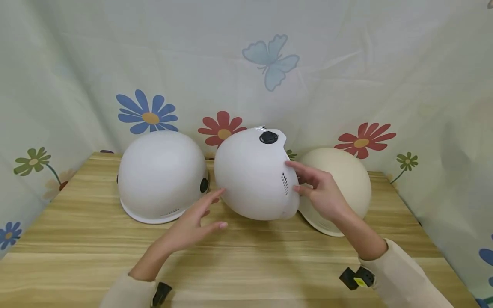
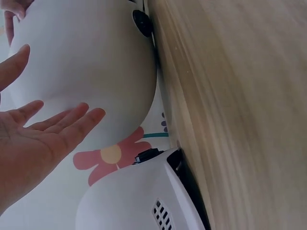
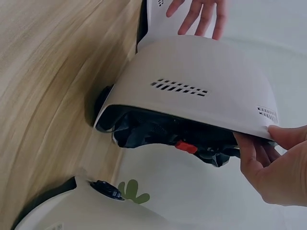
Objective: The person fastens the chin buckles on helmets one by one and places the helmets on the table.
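Note:
A white helmet [image 1: 250, 179] in the middle of the table is tipped onto its side, a black round knob on its upper side. My right hand [image 1: 321, 192] pinches its rim, thumb on the shell and fingers curled inside the edge. In the right wrist view, dark lining [image 3: 148, 129] and a red buckle [image 3: 186, 146] show under that rim. My left hand [image 1: 192, 229] has its fingers spread at the helmet's left side. The left fingertips [image 2: 96, 114] lie close to the shell; whether they touch cannot be told.
Another white helmet [image 1: 161, 175] sits upright on the left of the wooden table [image 1: 246, 273]. A cream helmet [image 1: 348, 184] stands on the right, partly behind my right hand. Flower-printed cloth [image 1: 346, 64] hangs behind and at both sides.

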`<state>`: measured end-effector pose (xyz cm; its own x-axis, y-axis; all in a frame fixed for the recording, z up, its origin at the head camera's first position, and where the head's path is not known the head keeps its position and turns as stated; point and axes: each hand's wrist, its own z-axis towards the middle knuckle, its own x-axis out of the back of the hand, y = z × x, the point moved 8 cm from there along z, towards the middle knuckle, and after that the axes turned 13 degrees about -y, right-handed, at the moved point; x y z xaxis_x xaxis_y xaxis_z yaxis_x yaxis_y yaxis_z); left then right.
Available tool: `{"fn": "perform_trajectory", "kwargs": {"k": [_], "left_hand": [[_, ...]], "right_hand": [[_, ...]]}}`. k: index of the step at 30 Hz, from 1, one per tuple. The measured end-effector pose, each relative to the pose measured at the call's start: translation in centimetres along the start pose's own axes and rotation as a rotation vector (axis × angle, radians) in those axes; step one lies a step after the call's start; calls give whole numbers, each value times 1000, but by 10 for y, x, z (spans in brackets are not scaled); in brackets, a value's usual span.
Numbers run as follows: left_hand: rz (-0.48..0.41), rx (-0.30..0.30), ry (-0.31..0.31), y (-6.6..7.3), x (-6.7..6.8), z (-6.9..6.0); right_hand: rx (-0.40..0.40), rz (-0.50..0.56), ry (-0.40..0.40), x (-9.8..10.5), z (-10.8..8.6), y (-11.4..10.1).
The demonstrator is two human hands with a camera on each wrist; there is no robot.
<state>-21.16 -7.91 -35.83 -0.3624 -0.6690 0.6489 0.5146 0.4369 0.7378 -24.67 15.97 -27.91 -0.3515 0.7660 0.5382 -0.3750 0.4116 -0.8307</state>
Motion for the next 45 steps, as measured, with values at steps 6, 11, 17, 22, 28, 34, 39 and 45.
{"fn": "perform_trajectory", "kwargs": {"k": [6,11,17,22,28,34,39,45], "left_hand": [[1,-2,10,7,8,2],[-21,2,21,8,13,3],[-35,14,39,6,17,2],[-50,31,49,1,18,1],[-55,17,61,-2,19,1],[-49,15,65,-6,17,0],[-55,27,60,-6,17,1],[-59,49,43,-7,15,2]], "right_hand": [[-20,125,13,2,-1,7],[-40,262,19,2,-3,15],[-76,394,-38,-2,-5,28],[-80,426,-119,-5,-5,31],[-96,468,-180,-7,-2,29],[-106,462,-192,-6,-3,32],[-84,484,-209,-5,-3,32],[-101,440,-171,-1,-4,33]]}}
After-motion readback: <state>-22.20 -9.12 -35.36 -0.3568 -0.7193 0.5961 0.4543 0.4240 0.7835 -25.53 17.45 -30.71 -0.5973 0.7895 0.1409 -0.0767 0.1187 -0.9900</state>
